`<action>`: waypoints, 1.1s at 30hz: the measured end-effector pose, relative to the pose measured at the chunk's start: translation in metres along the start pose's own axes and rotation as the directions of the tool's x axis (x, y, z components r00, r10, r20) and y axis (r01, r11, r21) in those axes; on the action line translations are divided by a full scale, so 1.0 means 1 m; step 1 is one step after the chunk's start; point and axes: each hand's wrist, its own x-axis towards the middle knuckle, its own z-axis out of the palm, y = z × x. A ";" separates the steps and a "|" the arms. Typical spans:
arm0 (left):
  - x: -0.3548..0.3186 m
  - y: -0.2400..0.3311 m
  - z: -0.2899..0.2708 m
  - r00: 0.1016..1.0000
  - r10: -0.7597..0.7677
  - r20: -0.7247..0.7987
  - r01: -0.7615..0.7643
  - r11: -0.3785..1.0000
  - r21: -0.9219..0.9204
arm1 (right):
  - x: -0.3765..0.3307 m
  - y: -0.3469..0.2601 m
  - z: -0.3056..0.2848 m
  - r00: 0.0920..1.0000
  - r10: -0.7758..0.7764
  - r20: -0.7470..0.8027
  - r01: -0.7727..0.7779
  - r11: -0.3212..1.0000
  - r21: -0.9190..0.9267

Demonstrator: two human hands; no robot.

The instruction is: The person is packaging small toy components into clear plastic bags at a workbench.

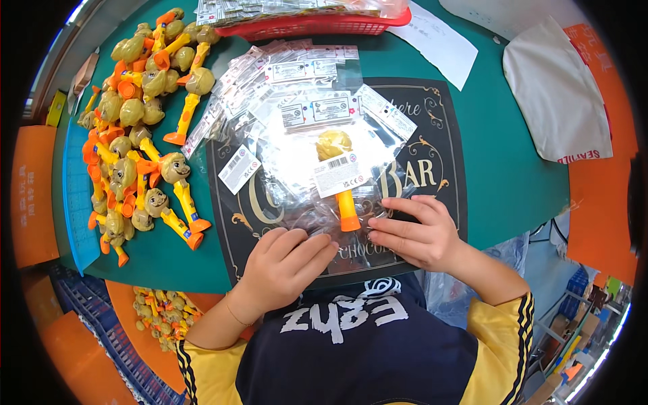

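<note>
A clear plastic bag (368,253) lies on the dark printed mat in front of me. Inside it is a toy with a yellow-gold head (334,144), a yellow shaft and an orange base (350,223). A white label (339,175) with a barcode covers the toy's middle. At the bag's near edge my left hand (287,263) is closed, fingers pressed together on the film, its thumb hidden. My right hand (418,233) rests on the near right part of the bag, fingers stretched out and slightly apart.
Many similar toys (131,111) are heaped at the left, by a blue tray (81,202). Overlapping bags with printed cards (310,71) lie beyond the toy. A red basket (317,25) stands at the back, and a white cloth bag (553,91) lies right.
</note>
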 end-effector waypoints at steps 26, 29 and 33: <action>-0.008 0.003 -0.007 0.998 -0.015 0.056 0.015 1.000 0.003 | -0.001 -0.019 0.010 0.990 0.128 -0.058 -0.123 0.988 0.089; -0.008 0.002 -0.003 0.999 0.034 -0.011 -0.033 0.997 0.072 | 0.001 -0.021 0.009 0.986 0.153 -0.069 -0.146 0.984 0.102; -0.008 0.002 0.001 0.998 0.051 -0.043 -0.047 0.994 0.101 | 0.001 -0.026 0.012 0.979 0.183 -0.091 -0.171 0.977 0.131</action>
